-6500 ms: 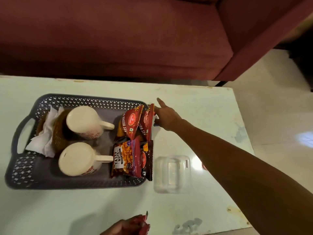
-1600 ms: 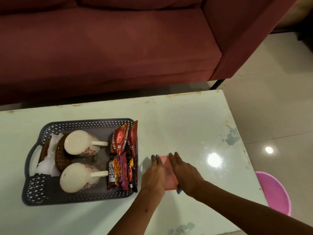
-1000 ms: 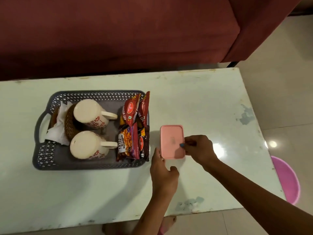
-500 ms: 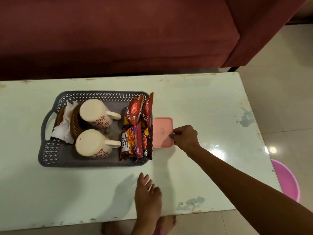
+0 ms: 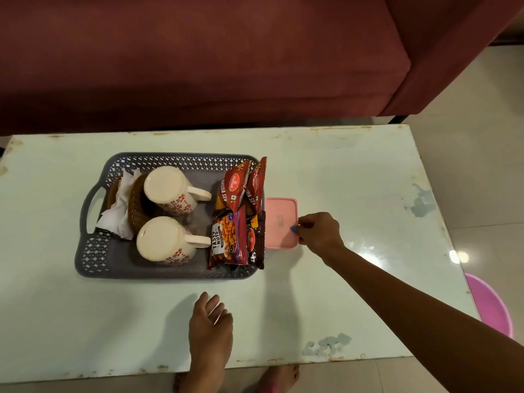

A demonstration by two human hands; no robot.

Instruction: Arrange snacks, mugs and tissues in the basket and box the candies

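A grey plastic basket (image 5: 93,251) sits on the pale table. Inside it are white tissues (image 5: 120,205) in a brown wicker holder (image 5: 135,205), two upside-down cream mugs (image 5: 170,191) (image 5: 164,241) with red flowers, and several red snack packets (image 5: 236,214) leaning on its right wall. A small box with a pink lid (image 5: 280,221) rests against the basket's right side. My right hand (image 5: 319,232) touches the lid's right edge with its fingertips curled. My left hand (image 5: 211,321) lies with fingers apart near the table's front edge, holding nothing.
A dark red sofa (image 5: 198,61) runs along the far side of the table (image 5: 354,188). A pink tub (image 5: 492,304) stands on the floor at the right. My bare feet (image 5: 279,378) show below the table's front edge.
The pink-lidded box has slid left up against the basket under my right hand. My left hand has let go of it and drawn back toward the front edge.
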